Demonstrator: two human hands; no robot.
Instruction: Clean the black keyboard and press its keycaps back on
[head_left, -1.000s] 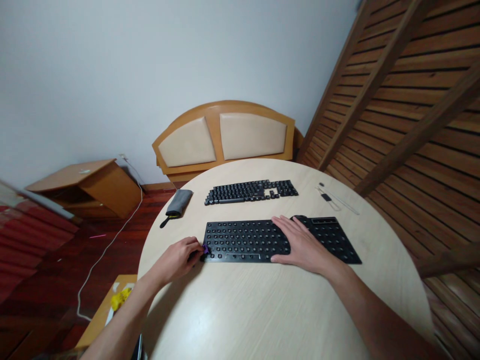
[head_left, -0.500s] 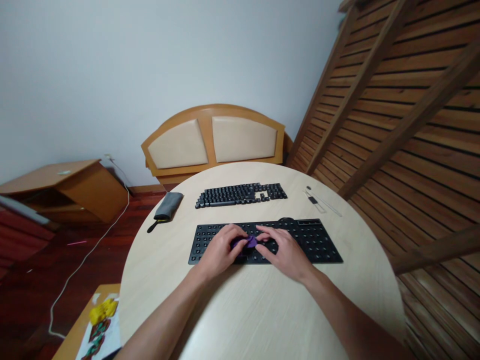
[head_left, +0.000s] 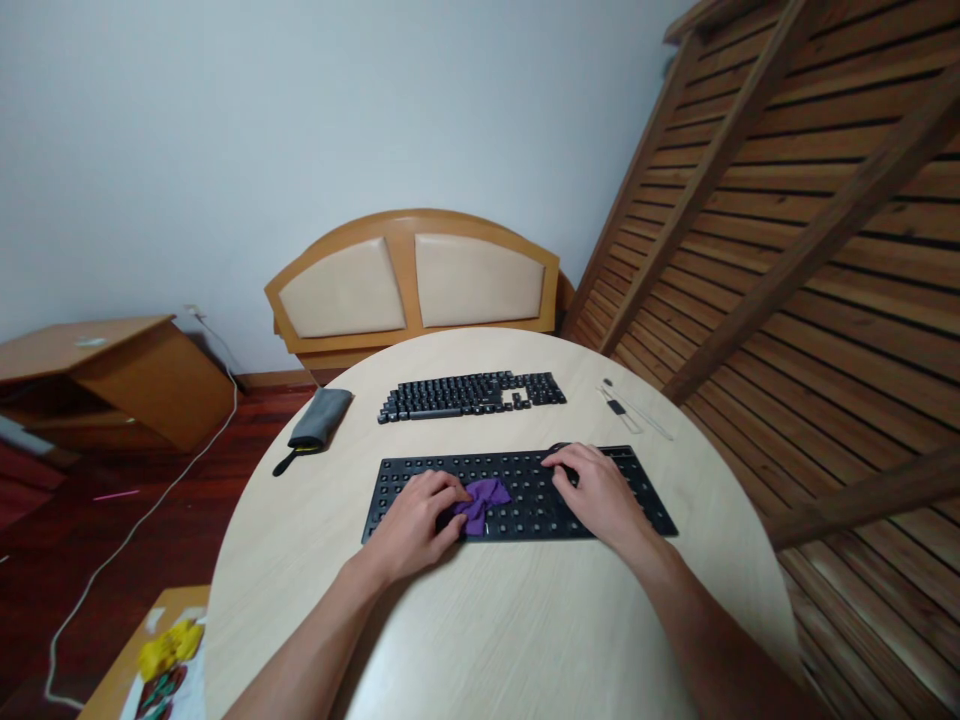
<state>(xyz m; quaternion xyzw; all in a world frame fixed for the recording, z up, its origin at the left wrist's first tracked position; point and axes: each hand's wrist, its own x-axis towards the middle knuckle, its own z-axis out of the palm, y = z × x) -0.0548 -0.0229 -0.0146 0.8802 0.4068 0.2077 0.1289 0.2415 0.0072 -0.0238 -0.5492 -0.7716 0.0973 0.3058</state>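
A black keyboard base [head_left: 525, 522] with its keycaps off lies flat near the middle of the round table [head_left: 495, 630]. My left hand [head_left: 425, 515] rests over its left part, fingers closed on a crumpled purple cloth [head_left: 486, 500] that spreads onto the bare switches. Farther right, my right hand [head_left: 592, 490] lies over the base with fingers bent and apart, holding nothing that I can see. Behind the base, the loose black keycaps [head_left: 450, 395] are laid out in keyboard order, with a gap toward the right.
A grey pouch [head_left: 321, 418] with a black loop lies at the table's left. At the right are a wire keycap puller [head_left: 616, 407] and a thin pale stick [head_left: 651, 415]. A yellow bundle [head_left: 171, 648] sits on a lower surface at left. Wooden slats [head_left: 825, 300] rise on the right.
My right hand has moved right, away from the cloth. My left hand keeps hold of the cloth, which now shows more spread out. The view has shifted slightly.
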